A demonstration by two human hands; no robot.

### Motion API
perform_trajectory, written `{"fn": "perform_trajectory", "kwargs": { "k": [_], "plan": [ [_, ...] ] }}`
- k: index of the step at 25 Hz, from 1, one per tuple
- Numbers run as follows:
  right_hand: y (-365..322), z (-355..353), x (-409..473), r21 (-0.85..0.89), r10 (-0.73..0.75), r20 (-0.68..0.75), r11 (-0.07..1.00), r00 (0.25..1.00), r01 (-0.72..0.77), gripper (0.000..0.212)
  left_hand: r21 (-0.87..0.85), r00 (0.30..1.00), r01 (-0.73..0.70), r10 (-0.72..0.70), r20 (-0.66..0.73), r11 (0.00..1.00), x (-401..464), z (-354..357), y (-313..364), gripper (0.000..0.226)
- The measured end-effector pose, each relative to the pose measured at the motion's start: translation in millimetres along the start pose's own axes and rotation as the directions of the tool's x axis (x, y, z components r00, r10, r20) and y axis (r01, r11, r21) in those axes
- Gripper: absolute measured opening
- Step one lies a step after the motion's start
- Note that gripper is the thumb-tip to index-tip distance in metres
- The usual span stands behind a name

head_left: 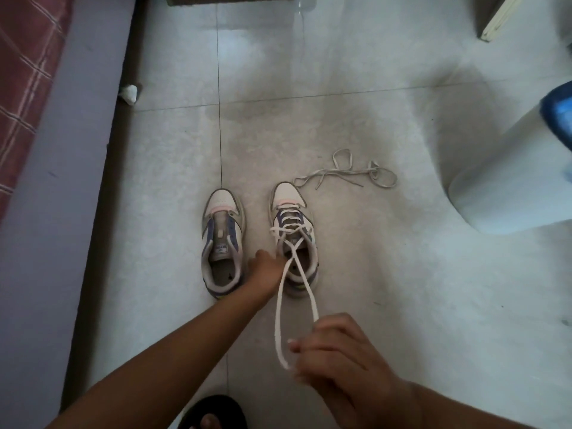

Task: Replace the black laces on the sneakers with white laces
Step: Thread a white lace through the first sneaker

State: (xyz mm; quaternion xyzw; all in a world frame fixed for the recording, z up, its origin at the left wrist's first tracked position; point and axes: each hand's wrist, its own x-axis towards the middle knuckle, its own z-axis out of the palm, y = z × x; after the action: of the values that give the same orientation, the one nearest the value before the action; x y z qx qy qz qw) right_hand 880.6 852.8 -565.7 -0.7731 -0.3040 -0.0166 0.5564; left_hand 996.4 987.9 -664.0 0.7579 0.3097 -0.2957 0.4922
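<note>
1. Two sneakers stand side by side on the tiled floor (pixel 356 119) at the centre of the frame, toes pointing to the top of the frame.
2. The left sneaker (pixel 223 239) has no lace; its tongue carries a small label with printing too small to read.
3. The right sneaker (pixel 294 233) is threaded with a white lace (pixel 280 305), crossed over the eyelets, with both ends running down toward the bottom of the frame.
4. The left hand (pixel 268 261) reaches to the inner side of the right sneaker's collar and touches it; how its fingers lie cannot be told.
5. The right hand (pixel 334 351), in the lower right of the frame, has its fingers curled round the two ends of the white lace, which form a long loop above the floor.
6. A loose lace (pixel 346 173), pale grey in this light, lies tangled on the floor just right of the right sneaker's toe.
7. A white cylindrical container (pixel 507 181) with something blue (pixel 558 109) at its top stands at the right edge; its contents are not visible.
8. A red checked cloth (pixel 28 72) fills the upper left corner.
9. A crumpled white scrap (pixel 129 93) lies on the floor in the upper left.
10. A foot in a black sandal (pixel 213 413) shows at the bottom edge.
</note>
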Motion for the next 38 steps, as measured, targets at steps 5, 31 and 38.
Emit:
{"fn": "perform_trajectory", "kwargs": {
  "k": [5,31,38],
  "plan": [
    [4.0,-7.0,10.7,-0.064,-0.1,0.03,0.993,0.995,0.101,0.008,-0.427,0.824,0.421,-0.14,0.549,0.801,-55.2,-14.1,14.9,0.053],
    [25.9,0.0,4.6,-0.563,0.782,0.119,0.56,0.612,-0.607,0.032,0.521,0.991,-0.128,0.123,0.045,0.844,10.4,34.3,1.2,0.058],
    [47.7,0.8,0.2,-0.626,0.775,0.228,0.58,0.59,-0.521,0.036,0.501,0.992,-0.102,0.125,-0.013,0.86,10.9,37.5,3.9,0.04]
  ]
}}
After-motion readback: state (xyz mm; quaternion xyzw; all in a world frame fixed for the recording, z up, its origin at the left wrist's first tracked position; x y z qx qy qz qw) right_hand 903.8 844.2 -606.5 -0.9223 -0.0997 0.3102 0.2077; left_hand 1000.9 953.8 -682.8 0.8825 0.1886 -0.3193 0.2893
